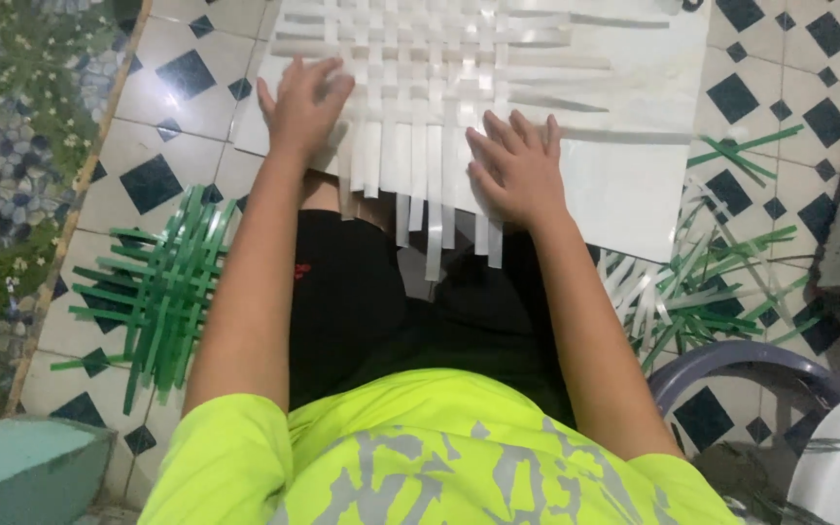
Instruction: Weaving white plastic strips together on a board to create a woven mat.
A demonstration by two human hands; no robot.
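A mat of woven white strips (430,68) lies on a white board (634,185) on the tiled floor in front of me. My left hand (301,102) rests flat on the mat's left edge, fingers spread. My right hand (515,167) presses flat on the lower right part of the weave, fingers spread over the strips. Loose strip ends (435,228) hang off the board's near edge over my dark trousers. Neither hand holds anything.
A woven green strip mat (162,292) lies on the floor at my left. A heap of loose green and white strips (702,282) sits at my right. A purple chair rim (741,365) and a teal box (21,467) are close by.
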